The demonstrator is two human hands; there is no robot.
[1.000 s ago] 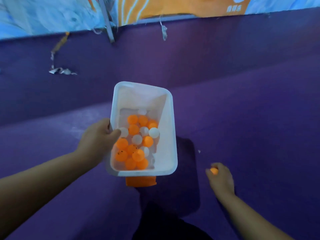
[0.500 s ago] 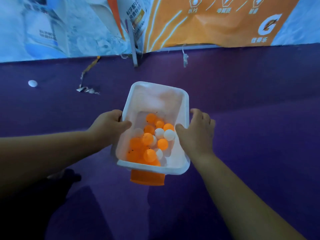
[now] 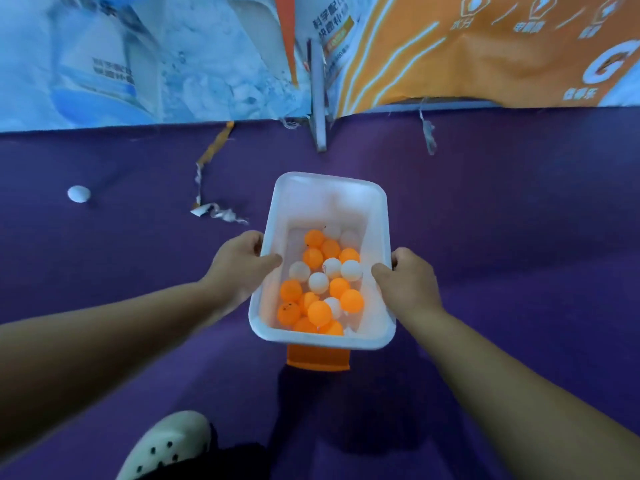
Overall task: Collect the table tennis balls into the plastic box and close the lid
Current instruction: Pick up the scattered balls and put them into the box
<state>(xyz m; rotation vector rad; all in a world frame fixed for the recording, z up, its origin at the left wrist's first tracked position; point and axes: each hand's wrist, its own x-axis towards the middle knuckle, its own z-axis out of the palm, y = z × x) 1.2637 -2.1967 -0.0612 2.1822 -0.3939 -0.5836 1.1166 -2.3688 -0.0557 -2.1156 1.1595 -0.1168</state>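
Note:
A white plastic box [image 3: 329, 190] is held above the purple floor, open at the top, with several orange and white table tennis balls [image 3: 320, 282] inside. My left hand [image 3: 239, 265] grips its left rim, thumb over the edge. My right hand [image 3: 408, 282] grips the right rim the same way. An orange piece [image 3: 317, 358] sticks out under the box's near end. One white ball [image 3: 79, 194] lies loose on the floor at the far left.
Printed banners [image 3: 485, 57] on a barrier with a grey post [image 3: 317, 98] close off the far side. Torn tape and paper scraps [image 3: 214, 209] lie on the purple floor [image 3: 519, 220]. My white perforated shoe [image 3: 166, 448] shows at the bottom.
My right hand lifted an orange ball from the floor, then came up and took hold of the box's right rim. The view has tilted up, bringing the loose white ball into sight.

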